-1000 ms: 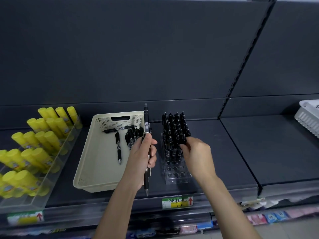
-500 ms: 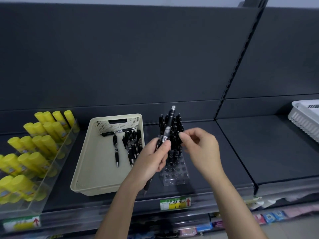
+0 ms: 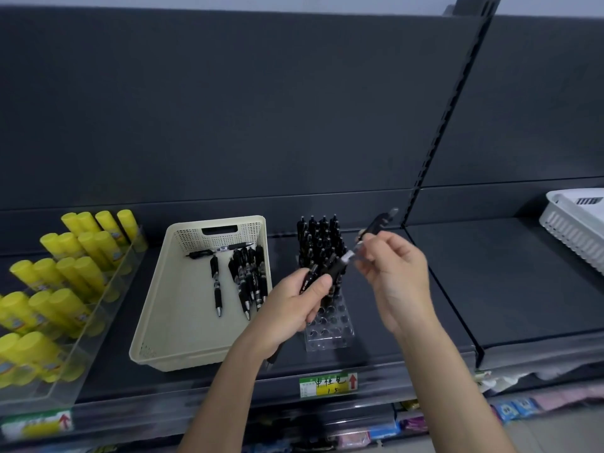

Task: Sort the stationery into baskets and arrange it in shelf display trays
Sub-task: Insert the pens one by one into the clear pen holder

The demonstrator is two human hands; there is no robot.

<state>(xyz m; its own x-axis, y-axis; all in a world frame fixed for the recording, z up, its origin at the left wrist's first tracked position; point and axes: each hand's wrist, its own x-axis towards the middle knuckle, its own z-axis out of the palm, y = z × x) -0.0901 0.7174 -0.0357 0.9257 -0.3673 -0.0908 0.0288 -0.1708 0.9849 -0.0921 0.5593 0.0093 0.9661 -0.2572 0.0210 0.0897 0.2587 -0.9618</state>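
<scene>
My left hand [image 3: 294, 304] grips a bunch of black pens by their lower barrels, just in front of the clear holed pen tray [image 3: 330, 326]. One black pen [image 3: 340, 264] slants up to the right out of that bunch. My right hand [image 3: 394, 273] pinches its upper part near the silver band. The tray's back rows hold several upright black pens [image 3: 322, 238]; its front holes are bare. Left of it, the cream basket [image 3: 163, 308] holds several loose black pens [image 3: 245, 276].
Yellow glue sticks [image 3: 58, 276] stand in a clear stepped tray at far left. A white basket [image 3: 575, 223] sits on the shelf at far right. A price label [image 3: 328, 384] marks the shelf's front edge. Packaged goods show on the shelf below.
The pen has tilted from upright to slanting right. My right hand left the pen tray and took hold of the pen's upper part. My left hand shifted right, in front of the tray.
</scene>
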